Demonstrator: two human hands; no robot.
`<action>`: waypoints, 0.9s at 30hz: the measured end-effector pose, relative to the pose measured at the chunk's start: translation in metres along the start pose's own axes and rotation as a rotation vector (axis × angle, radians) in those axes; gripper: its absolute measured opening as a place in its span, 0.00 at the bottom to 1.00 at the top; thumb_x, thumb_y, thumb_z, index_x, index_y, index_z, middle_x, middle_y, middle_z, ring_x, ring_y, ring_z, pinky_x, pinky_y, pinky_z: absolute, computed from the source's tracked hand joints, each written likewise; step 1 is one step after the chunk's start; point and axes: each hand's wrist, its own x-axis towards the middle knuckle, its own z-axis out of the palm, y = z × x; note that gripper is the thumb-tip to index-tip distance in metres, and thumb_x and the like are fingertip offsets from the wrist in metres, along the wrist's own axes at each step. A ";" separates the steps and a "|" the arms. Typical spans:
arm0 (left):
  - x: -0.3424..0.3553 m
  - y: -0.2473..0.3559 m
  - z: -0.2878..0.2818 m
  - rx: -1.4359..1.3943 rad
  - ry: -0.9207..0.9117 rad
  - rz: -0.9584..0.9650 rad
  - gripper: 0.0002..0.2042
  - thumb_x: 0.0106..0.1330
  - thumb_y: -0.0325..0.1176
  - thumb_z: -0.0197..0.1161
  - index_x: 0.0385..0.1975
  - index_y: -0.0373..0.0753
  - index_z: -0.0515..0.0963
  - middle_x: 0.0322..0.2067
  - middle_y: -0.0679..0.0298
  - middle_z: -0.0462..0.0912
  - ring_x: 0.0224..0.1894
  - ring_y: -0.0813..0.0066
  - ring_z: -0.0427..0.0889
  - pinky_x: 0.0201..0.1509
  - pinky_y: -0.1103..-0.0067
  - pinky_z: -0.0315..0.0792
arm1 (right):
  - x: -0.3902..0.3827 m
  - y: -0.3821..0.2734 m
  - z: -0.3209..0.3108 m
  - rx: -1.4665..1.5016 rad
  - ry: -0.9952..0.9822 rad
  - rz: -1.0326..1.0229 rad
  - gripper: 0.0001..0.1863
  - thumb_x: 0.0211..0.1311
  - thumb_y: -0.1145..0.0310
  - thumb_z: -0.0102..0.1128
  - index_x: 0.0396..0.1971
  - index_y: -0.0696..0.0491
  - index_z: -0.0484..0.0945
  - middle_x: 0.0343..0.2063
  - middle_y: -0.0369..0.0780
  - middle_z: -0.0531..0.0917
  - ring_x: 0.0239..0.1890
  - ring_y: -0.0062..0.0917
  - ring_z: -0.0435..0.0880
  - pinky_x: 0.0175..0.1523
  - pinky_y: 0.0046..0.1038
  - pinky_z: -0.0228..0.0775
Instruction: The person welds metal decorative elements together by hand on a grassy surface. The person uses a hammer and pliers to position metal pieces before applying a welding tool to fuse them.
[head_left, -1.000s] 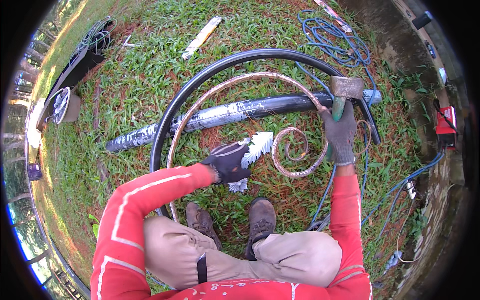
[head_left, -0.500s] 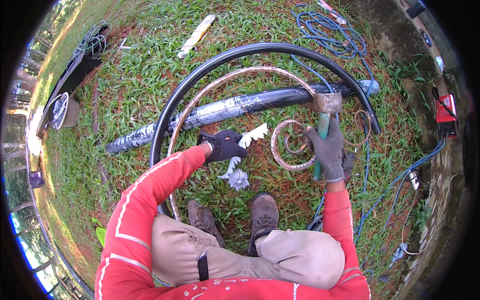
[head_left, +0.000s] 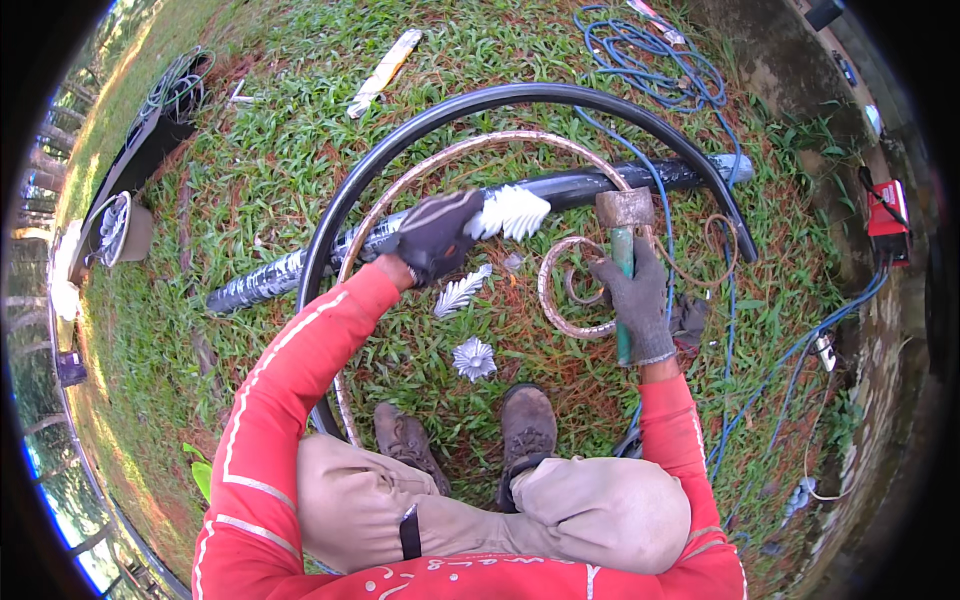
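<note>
My left hand [head_left: 434,240], in a dark glove, is closed on the base of a silver metal leaf [head_left: 512,212], with the leaf's toothed blade over the paint-flecked dark pipe [head_left: 560,194]. Whether leaf and pipe touch, I cannot tell. In a grey glove, my right hand [head_left: 643,305] grips the green handle of a hammer [head_left: 625,209], its rusty head up and away from me. Beside that hand curls a brownish scroll bar [head_left: 548,290]. A second silver leaf [head_left: 462,292] and a silver flower [head_left: 474,358] lie on the grass between my hands and boots.
A black curved tube [head_left: 370,165] arches round the work. Blue cable [head_left: 690,85] lies coiled at the far right, running down past my right arm. At the right wall sits a red machine [head_left: 888,220]. A white bucket [head_left: 128,230] stands left, and a flat packet [head_left: 386,72] lies beyond.
My left hand has moved away from me and lifted the leaf over the pipe, uncovering the second leaf on the grass. The right hand with the hammer has shifted slightly left.
</note>
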 end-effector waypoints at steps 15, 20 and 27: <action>0.020 -0.063 0.023 -0.126 -0.118 -0.393 0.44 0.67 0.60 0.78 0.75 0.33 0.74 0.65 0.42 0.86 0.66 0.38 0.85 0.70 0.56 0.77 | 0.009 -0.060 0.051 -0.132 -0.153 -0.257 0.28 0.67 0.63 0.72 0.64 0.58 0.75 0.40 0.60 0.87 0.47 0.63 0.88 0.53 0.56 0.79; 0.019 -0.047 0.012 -0.220 -0.249 -0.526 0.48 0.69 0.55 0.78 0.80 0.28 0.69 0.75 0.39 0.78 0.78 0.47 0.77 0.83 0.63 0.68 | 0.022 -0.070 0.065 -0.153 0.143 -0.690 0.39 0.71 0.74 0.65 0.81 0.59 0.66 0.60 0.62 0.82 0.54 0.62 0.87 0.56 0.54 0.81; 0.016 -0.058 0.024 -0.177 -0.188 -0.428 0.37 0.73 0.55 0.73 0.74 0.34 0.77 0.61 0.41 0.87 0.64 0.42 0.86 0.69 0.58 0.76 | 0.043 -0.054 0.104 -0.504 -0.257 -0.440 0.44 0.76 0.69 0.64 0.86 0.57 0.54 0.53 0.66 0.86 0.48 0.63 0.90 0.53 0.55 0.85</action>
